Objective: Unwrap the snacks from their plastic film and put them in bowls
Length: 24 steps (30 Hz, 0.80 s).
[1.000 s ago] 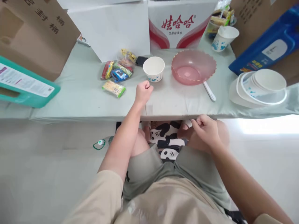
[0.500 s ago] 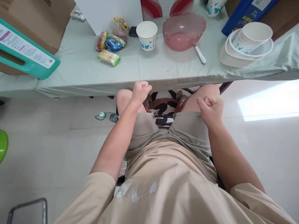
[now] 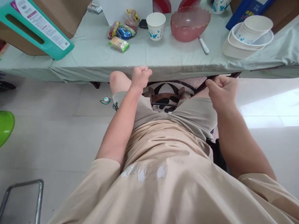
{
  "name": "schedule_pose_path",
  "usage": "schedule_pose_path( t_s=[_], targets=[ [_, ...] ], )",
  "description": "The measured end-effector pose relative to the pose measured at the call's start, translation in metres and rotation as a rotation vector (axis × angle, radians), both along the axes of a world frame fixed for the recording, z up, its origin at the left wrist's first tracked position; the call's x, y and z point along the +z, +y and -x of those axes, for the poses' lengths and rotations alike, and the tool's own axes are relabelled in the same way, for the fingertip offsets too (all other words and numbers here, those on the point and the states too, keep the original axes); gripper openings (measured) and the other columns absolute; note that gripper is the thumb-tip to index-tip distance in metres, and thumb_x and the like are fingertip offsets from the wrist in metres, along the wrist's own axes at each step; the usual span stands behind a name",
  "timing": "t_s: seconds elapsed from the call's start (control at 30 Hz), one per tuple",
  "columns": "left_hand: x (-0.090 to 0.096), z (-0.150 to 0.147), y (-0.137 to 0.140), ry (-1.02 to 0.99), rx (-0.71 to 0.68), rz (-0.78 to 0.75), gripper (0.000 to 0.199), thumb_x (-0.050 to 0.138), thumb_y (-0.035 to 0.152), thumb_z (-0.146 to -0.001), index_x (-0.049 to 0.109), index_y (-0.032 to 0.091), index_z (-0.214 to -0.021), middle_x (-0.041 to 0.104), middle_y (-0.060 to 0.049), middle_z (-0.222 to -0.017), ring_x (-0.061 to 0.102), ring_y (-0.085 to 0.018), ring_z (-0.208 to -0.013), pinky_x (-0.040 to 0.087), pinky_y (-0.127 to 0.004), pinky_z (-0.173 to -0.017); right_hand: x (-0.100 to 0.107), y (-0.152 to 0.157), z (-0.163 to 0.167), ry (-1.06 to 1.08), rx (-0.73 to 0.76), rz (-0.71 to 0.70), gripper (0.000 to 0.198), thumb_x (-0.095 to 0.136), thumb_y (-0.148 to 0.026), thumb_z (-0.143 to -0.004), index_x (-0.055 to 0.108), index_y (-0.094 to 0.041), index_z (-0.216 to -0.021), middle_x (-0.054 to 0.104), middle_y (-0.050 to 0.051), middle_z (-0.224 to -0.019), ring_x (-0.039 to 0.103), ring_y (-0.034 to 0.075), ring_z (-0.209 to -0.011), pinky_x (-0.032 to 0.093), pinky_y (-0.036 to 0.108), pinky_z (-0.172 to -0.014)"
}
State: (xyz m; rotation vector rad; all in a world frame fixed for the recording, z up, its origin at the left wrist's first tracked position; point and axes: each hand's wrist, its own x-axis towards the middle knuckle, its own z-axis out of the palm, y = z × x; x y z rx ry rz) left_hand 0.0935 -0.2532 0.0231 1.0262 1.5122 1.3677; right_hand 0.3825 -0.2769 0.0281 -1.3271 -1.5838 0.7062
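My left hand [image 3: 141, 77] is closed in a fist above my left thigh, just short of the table's front edge. My right hand [image 3: 223, 91], also a fist, hovers over my right thigh. No object shows in either one. On the table beyond stand a white paper cup [image 3: 155, 28] with blue leaves and a pink glass bowl [image 3: 189, 28]. A white-handled utensil [image 3: 204, 45] lies beside the bowl, its far end hidden. Wrapped snacks [image 3: 122, 31] are heaped left of the cup, with a green-and-yellow packet [image 3: 119, 44] in front.
A pale green cloth [image 3: 93, 63] covers the table. At its left is a teal jug [image 3: 39, 26] before a cardboard box [image 3: 67, 15]; at its right, white tubs [image 3: 238, 48] hold stacked paper cups [image 3: 254, 28] near a blue container [image 3: 249, 12]. A green seat [image 3: 6, 127] is on the left.
The view has shifted, so the table things appear higher and mostly further right. My right fist has risen and moved outward. Both hands stay closed.
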Motion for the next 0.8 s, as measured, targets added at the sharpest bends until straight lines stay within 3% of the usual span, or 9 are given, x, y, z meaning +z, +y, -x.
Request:
schedule_pose_path(
  t_s=[0.1, 0.3, 0.5, 0.7, 0.8],
  targets=[
    [0.003, 0.002, 0.005, 0.023, 0.014, -0.013, 0.051, 0.061, 0.006, -0.085, 0.018, 0.023, -0.063, 0.009, 0.006, -0.065, 0.010, -0.001, -0.048, 0.005, -0.021, -0.049, 0.008, -0.002, 0.002, -0.041, -0.087, -0.021, 0.057, 0.067, -0.011, -0.084, 0.021, -0.025, -0.055, 0.019, -0.007, -0.053, 0.016, 0.009, -0.054, 0.016, 0.032, -0.053],
    [-0.004, 0.006, 0.042, 0.109, -0.059, 0.016, 0.054, 0.067, 0.007, -0.084, 0.019, 0.023, -0.063, 0.008, 0.006, -0.063, 0.015, -0.005, -0.053, 0.014, -0.023, -0.049, 0.005, 0.025, 0.018, -0.034, -0.039, 0.058, 0.054, 0.065, -0.014, -0.082, 0.019, -0.024, -0.056, 0.018, -0.007, -0.053, 0.021, 0.008, -0.050, 0.015, 0.030, -0.051],
    [-0.015, 0.011, 0.096, 0.221, -0.148, -0.007, 0.048, 0.057, 0.001, -0.080, 0.019, 0.021, -0.058, 0.011, 0.004, -0.062, 0.014, -0.003, -0.053, 0.010, -0.022, -0.055, 0.007, 0.077, 0.051, -0.011, 0.070, 0.149, 0.052, 0.064, -0.014, -0.080, 0.020, -0.024, -0.055, 0.016, -0.007, -0.054, 0.015, 0.007, -0.052, 0.016, 0.028, -0.050],
    [-0.014, 0.032, 0.149, 0.335, -0.151, -0.045, 0.043, 0.053, 0.000, -0.069, 0.018, 0.020, -0.055, 0.012, 0.005, -0.057, 0.012, -0.006, -0.054, 0.007, -0.029, -0.054, -0.016, 0.145, 0.079, 0.091, 0.209, 0.322, 0.052, 0.064, -0.031, -0.081, 0.018, -0.026, -0.058, 0.018, -0.007, -0.052, 0.020, 0.007, -0.049, 0.017, 0.026, -0.047],
    [-0.015, 0.051, 0.180, 0.393, -0.099, -0.051, 0.044, 0.053, 0.001, -0.070, 0.016, 0.020, -0.054, 0.012, 0.006, -0.056, 0.013, -0.008, -0.054, 0.010, -0.030, -0.055, -0.023, 0.187, 0.101, 0.051, 0.258, 0.336, 0.049, 0.060, -0.034, -0.080, 0.018, -0.026, -0.058, 0.018, -0.007, -0.052, 0.020, 0.007, -0.049, 0.018, 0.026, -0.048]
  ],
)
